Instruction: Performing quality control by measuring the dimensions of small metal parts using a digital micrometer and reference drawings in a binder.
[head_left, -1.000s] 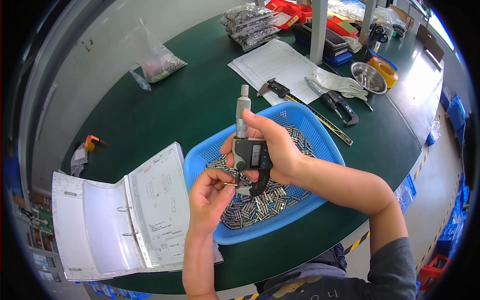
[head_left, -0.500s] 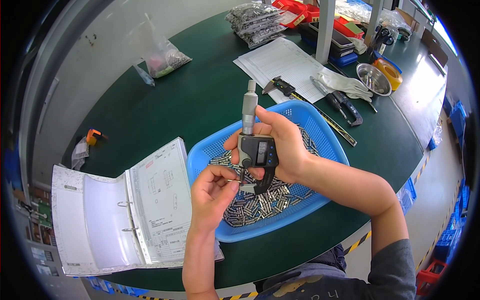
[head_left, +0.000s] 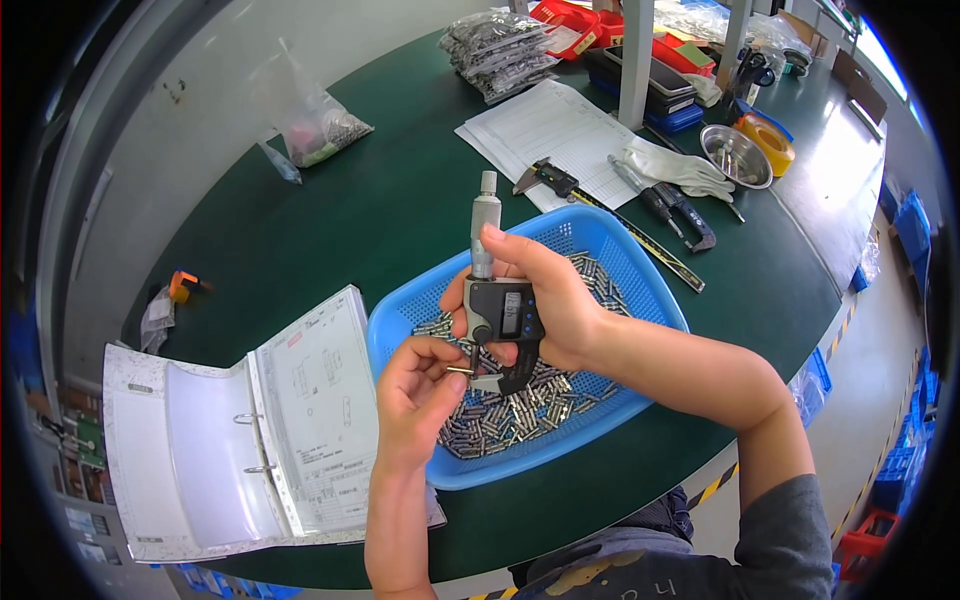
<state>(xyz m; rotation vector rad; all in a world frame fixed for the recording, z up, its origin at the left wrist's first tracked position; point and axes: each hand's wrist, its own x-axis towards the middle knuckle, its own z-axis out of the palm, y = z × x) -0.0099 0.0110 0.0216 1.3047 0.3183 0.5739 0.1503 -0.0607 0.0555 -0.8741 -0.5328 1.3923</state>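
Observation:
My right hand point(head_left: 550, 295) is wrapped round a digital micrometer point(head_left: 505, 318), its thimble pointing up and its frame curving down to the anvil. The thumb lies beside the thimble. My left hand point(head_left: 415, 400) pinches a small metal pin point(head_left: 458, 370) between thumb and fingers, its end at the micrometer's jaws. Whether the jaws touch the pin I cannot tell. Both hands are above a blue perforated basket point(head_left: 652, 350) that holds many small metal pins point(head_left: 520, 415). My hands and the micrometer hide part of them.
An open ring binder point(head_left: 205, 440) with a drawing lies left of the basket. Beyond it are a caliper point(head_left: 560, 180), a second micrometer point(head_left: 680, 210), white gloves point(head_left: 680, 165), paper sheets point(head_left: 545, 125) and a steel bowl point(head_left: 737, 157). Bagged parts point(head_left: 500, 50) stand at the back.
The whole view has shifted slightly. The pin in my left hand shows more plainly at the micrometer's jaws, and the micrometer's thimble leans a little differently. Both grips are kept.

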